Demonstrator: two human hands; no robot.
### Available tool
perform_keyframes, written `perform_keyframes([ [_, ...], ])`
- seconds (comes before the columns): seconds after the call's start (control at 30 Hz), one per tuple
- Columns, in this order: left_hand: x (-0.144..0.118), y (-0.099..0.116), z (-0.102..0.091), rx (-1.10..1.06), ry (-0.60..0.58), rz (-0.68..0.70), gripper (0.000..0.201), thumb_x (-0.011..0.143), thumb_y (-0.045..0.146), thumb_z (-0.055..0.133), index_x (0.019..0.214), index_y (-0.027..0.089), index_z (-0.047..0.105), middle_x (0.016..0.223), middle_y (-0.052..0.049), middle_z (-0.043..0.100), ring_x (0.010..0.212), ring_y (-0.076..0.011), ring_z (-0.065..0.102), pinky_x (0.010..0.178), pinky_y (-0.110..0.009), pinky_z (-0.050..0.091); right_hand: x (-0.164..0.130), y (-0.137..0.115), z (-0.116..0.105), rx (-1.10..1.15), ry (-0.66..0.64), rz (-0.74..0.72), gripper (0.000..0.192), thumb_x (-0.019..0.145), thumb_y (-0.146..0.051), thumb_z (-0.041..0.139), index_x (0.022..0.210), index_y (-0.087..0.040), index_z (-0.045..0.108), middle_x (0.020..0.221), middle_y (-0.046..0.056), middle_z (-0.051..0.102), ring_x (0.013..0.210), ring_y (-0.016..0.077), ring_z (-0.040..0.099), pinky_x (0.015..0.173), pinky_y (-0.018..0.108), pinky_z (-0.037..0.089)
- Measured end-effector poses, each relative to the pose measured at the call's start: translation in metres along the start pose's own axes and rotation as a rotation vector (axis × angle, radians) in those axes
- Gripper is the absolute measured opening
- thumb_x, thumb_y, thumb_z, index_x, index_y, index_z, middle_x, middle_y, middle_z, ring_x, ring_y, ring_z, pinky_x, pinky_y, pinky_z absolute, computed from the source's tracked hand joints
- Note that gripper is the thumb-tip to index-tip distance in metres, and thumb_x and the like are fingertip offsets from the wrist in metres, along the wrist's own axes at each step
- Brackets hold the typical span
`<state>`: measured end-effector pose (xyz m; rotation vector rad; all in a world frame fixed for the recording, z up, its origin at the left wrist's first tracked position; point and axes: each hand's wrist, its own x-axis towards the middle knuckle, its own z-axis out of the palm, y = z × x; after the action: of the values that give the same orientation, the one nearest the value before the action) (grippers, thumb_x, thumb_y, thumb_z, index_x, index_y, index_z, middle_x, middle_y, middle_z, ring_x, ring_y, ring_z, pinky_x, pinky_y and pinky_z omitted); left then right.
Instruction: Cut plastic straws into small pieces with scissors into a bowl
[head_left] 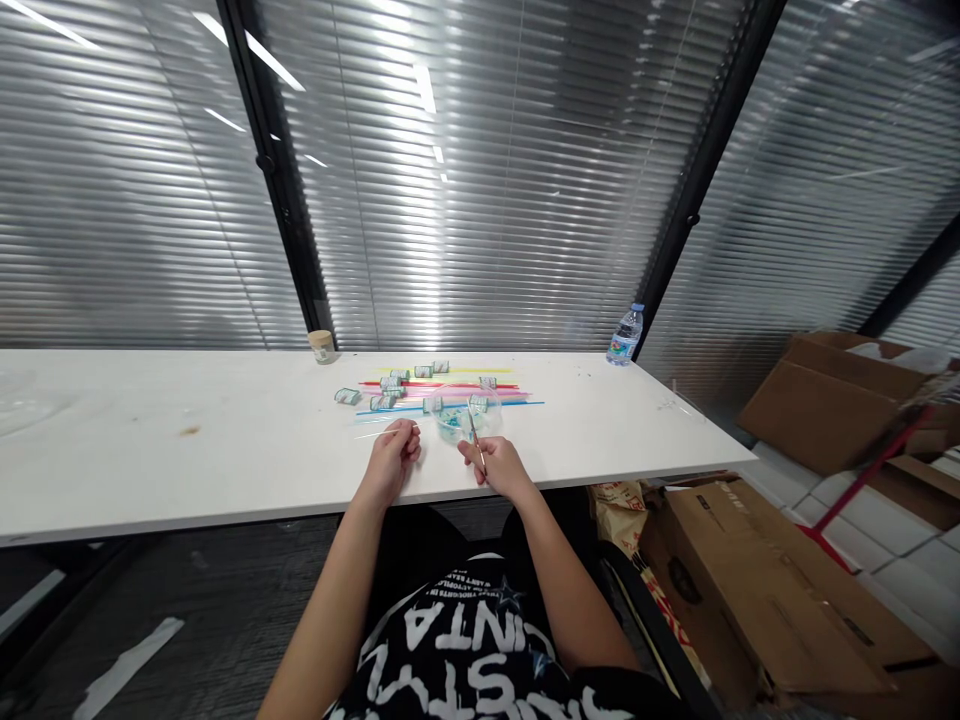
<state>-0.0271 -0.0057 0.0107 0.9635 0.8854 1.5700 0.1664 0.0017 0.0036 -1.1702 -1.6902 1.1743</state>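
Note:
My left hand [395, 455] is closed in a pinch on a thin pale straw [373, 434] that points left over the table. My right hand [495, 464] is closed around slim metal scissors [473, 430], their blades pointing up over a clear plastic bowl [498, 412]. Small blue and teal pieces [453, 424] lie inside the bowl. Behind both hands, long straws in yellow, red [420, 384], pink and blue [523, 403] lie side by side. Several small white-and-green printed packets [347, 397] rest on and around them.
A jar with a wooden-looking lid [322, 347] stands at the back left of the white table [225, 450]. A water bottle [625, 335] stands at the back right corner. Clear plastic [26, 400] lies at the far left. Cardboard boxes [757, 590] sit on the floor at right.

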Motion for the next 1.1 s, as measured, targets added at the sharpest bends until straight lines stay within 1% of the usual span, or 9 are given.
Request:
perform_keyframes([
  [0.07,0.0002,-0.0007,-0.0006,0.015,-0.005,-0.004,0.038,0.071,0.048,0.074,0.070,0.016,0.055,0.055,0.006,0.038,0.050,-0.0063,0.034,0.047,-0.017,0.030,-0.0006,-0.0012,-0.0004,-0.030,0.003,-0.009,0.052,0.079,-0.065,0.058,0.060,-0.017,0.059,0.042,-0.002,0.052,0.043,0.0108,0.048,0.051,0.023,0.037],
  [0.17,0.0004,-0.0014,-0.0014,0.024,-0.004,-0.001,0.037,0.071,0.048,0.074,0.071,0.016,0.055,0.055,0.006,0.039,0.051,-0.0064,0.034,0.047,-0.017,0.030,-0.0008,-0.0016,-0.0008,-0.015,-0.001,-0.014,0.053,0.080,-0.066,0.055,0.059,-0.017,0.059,0.042,-0.002,0.052,0.044,0.0111,0.049,0.053,0.023,0.038],
  [0.37,-0.0002,-0.0006,-0.0010,0.028,-0.010,-0.001,0.037,0.072,0.049,0.072,0.071,0.016,0.054,0.055,0.006,0.039,0.051,-0.0064,0.035,0.047,-0.017,0.031,-0.0001,-0.0001,-0.0007,0.032,-0.004,-0.011,0.054,0.079,-0.066,0.057,0.060,-0.017,0.059,0.041,-0.002,0.051,0.044,0.0108,0.048,0.053,0.022,0.037],
  [0.83,-0.0007,0.0008,0.0002,0.019,-0.016,0.014,0.037,0.072,0.047,0.073,0.070,0.016,0.053,0.056,0.006,0.039,0.050,-0.0065,0.035,0.046,-0.018,0.031,0.0007,0.0007,-0.0001,-0.010,-0.006,-0.011,0.051,0.081,-0.064,0.056,0.060,-0.017,0.059,0.041,-0.002,0.051,0.044,0.0110,0.049,0.052,0.023,0.036],
  [1.1,0.0012,-0.0021,-0.0022,0.016,-0.017,0.003,0.037,0.073,0.048,0.072,0.071,0.016,0.053,0.055,0.006,0.039,0.050,-0.0064,0.035,0.047,-0.017,0.030,-0.0007,-0.0005,-0.0004,0.056,-0.003,-0.003,0.053,0.080,-0.065,0.056,0.060,-0.017,0.059,0.040,-0.003,0.049,0.040,0.0097,0.044,0.048,0.022,0.034],
])
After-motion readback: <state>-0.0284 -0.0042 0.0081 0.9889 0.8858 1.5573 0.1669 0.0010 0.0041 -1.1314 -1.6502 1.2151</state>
